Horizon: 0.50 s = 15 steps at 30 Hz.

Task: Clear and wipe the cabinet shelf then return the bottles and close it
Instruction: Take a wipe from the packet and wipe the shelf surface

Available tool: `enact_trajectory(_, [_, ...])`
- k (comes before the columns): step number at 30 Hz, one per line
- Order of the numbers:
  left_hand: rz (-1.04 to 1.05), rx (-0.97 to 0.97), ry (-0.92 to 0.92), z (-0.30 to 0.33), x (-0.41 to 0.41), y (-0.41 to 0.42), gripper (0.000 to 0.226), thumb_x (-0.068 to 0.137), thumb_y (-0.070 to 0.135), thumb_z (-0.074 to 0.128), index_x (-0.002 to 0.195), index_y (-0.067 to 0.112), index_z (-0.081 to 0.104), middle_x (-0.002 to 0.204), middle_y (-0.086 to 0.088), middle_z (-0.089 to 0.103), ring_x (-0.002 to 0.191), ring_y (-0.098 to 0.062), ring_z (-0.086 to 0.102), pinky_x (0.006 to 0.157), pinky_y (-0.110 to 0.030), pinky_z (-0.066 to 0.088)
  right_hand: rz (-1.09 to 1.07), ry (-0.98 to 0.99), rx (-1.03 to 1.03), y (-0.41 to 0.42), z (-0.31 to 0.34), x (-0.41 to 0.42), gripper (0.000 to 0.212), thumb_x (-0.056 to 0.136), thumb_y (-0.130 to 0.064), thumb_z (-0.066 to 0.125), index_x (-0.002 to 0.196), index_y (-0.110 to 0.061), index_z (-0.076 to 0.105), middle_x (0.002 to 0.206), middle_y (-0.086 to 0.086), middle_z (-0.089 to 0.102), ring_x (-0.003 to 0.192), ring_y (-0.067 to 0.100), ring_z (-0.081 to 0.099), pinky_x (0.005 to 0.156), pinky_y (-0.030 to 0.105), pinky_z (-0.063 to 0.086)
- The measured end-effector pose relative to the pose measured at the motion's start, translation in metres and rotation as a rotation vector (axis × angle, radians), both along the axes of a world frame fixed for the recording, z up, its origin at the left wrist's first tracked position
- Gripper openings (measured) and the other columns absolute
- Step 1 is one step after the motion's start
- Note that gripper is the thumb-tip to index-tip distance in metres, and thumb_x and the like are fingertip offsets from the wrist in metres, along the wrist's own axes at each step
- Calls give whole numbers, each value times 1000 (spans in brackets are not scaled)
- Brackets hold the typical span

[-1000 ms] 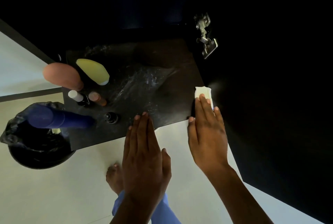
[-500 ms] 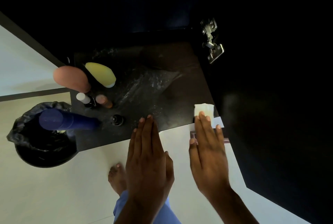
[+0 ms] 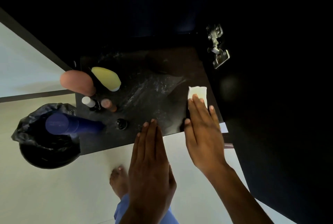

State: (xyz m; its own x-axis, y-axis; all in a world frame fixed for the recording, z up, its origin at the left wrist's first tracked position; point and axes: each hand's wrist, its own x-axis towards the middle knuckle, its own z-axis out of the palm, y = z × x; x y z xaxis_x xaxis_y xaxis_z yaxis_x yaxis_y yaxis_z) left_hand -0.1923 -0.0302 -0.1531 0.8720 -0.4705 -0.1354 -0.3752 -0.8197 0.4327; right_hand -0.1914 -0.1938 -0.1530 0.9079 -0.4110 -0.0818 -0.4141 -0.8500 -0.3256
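The right hand (image 3: 203, 133) lies flat with straight fingers (image 3: 197, 108) pressing a small white cloth (image 3: 197, 91) down onto the dark cabinet shelf (image 3: 155, 72); its grip is open, with nothing curled around the cloth. The cloth sits near the shelf's right edge, half showing beyond the fingertips. The left hand (image 3: 150, 162) is also flat and open, holding nothing, its fingertips reaching over the shelf's front edge, just beside the right hand.

The shelf surface between the hands and the bottles shows pale streaks and specks. At the shelf's left end stand the bottles: a pink bottle (image 3: 77, 83) and a yellow bottle (image 3: 106, 78) at the back, a small white-capped bottle (image 3: 88, 101) and a small brown bottle (image 3: 108, 104) in front of them, a tall blue bottle (image 3: 72, 124) nearest the front corner, and a small black bottle (image 3: 121, 124) beside it.

A metal hinge (image 3: 217, 47) is fixed to the dark cabinet side at the right. On the pale floor to the left stands a black bin (image 3: 48, 151) lined with a black bag. A bare foot (image 3: 119, 180) and a blue trouser leg show below the hands.
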Motion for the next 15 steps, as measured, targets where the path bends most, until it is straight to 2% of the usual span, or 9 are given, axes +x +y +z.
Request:
enact_trajectory(2, [13,2,3,1,0,-2,94,75,6,70,160,-2,33,170,-15,32,158,-31,31,125,-46,35,50,-52,79,9,-3,25,57,104,-31,29,158,-15,40,167,3,35,157,16,26,131,43,14])
enact_trajectory(6, [1,-25,-77,-3,1,0,80,74,10,76,150,-3,52,158,-19,50,149,-32,47,118,-49,43,350,-94,111,40,-2,32,51,104,-23,35,150,-9,52,162,3,43,154,14,32,128,51,19])
enact_trajectory(8, [-9,-32,-94,-2,2,2,70,82,14,62,150,-3,52,159,-18,49,149,-31,47,115,-50,46,416,-91,109,34,5,28,50,102,-20,37,147,-11,56,160,1,47,152,11,36,128,51,19])
enact_trajectory(10, [-3,-42,-64,0,4,3,74,83,15,48,155,-1,44,164,-14,43,154,-29,40,118,-48,44,353,-55,50,16,11,30,54,97,-21,36,147,-11,56,159,3,48,151,14,39,128,50,19])
enact_trajectory(13, [-17,-22,-11,2,6,2,88,75,8,64,159,0,38,168,-12,38,156,-27,34,122,-43,39,132,3,4,-16,12,52,61,99,-30,27,155,-12,44,165,4,38,154,11,31,131,44,13])
enact_trajectory(15, [-22,-13,17,3,7,2,95,70,7,73,159,-1,38,168,-13,37,156,-28,33,122,-40,33,66,6,-10,-26,11,76,60,101,-31,27,158,-13,39,167,3,33,156,12,26,132,39,6])
